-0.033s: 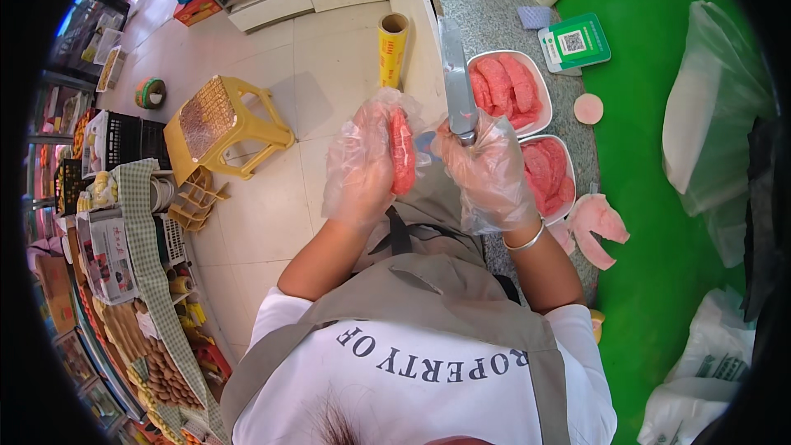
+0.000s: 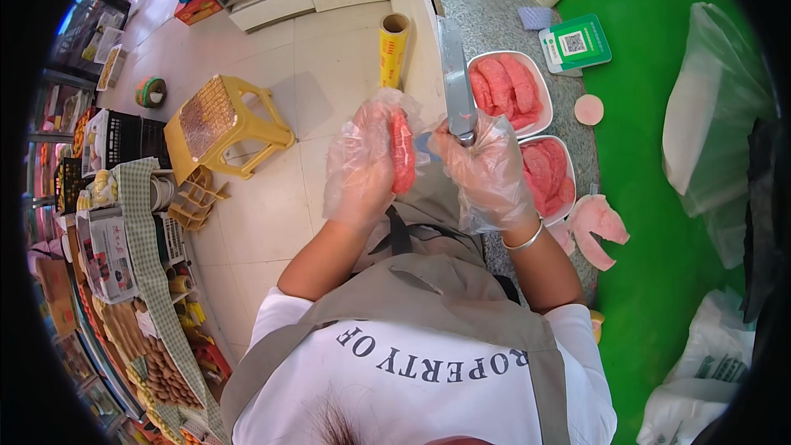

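My left hand (image 2: 360, 169), in a loose clear plastic glove, is closed around a pink-red peeled pomelo segment (image 2: 403, 152), holding it upright in front of my apron. To its right, my gloved right hand (image 2: 492, 177) grips a knife (image 2: 456, 74) by its handle, which the fingers mostly hide. The broad blade points away from me, apart from the segment. Just right of the knife, a white tray (image 2: 537, 126) holds several pomelo segments (image 2: 505, 86). A second white tray (image 2: 561, 216) with more segments sits nearer, partly behind my right hand.
Pale pink pieces of peel (image 2: 600, 227) and a round slice (image 2: 588, 109) lie on the grey counter (image 2: 486, 0) and its green surface (image 2: 643, 198). A green code stand (image 2: 585, 43) is farther back. On the floor are a yellow stool (image 2: 218, 119) and a yellow roll (image 2: 392, 53).
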Available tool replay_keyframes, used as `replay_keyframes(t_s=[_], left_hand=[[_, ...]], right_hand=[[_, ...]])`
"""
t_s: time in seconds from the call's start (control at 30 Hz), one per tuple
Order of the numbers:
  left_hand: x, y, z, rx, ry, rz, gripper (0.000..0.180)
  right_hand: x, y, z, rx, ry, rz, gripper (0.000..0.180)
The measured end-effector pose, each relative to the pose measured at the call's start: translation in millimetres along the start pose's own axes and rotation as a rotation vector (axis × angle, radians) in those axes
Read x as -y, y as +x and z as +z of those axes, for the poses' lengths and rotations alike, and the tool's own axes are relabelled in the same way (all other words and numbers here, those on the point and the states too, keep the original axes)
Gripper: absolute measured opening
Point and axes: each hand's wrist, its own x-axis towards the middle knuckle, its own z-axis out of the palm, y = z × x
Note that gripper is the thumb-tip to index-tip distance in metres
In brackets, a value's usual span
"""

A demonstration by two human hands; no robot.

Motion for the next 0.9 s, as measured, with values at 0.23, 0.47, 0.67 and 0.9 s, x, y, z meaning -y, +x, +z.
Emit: replay_keyframes(t_s=[0.23, 0.47, 0.67, 0.9], left_hand=[[-12.0, -5.7, 3.0, -0.040, 0.234, 0.134, 0.029], [14.1, 4.3, 6.8, -0.095, 0.081, 0.231, 0.020], [18.3, 9.4, -1.7, -0.054, 0.421, 0.367, 0.014], [6.3, 7.6, 0.9, -0.103, 0.510, 0.340, 0.016]], right_hand=[[-17.0, 10.8, 4.9, 0.120, -0.489, -0.507, 0.012], [4.2, 3.6, 11.0, 0.029, -0.732, -0.325, 0.016], [4.1, 5.6, 12.6, -0.002, -0.779, -0.362, 0.018], [-4.7, 12.3, 11.3, 0.137, -0.055, 0.014, 0.015]])
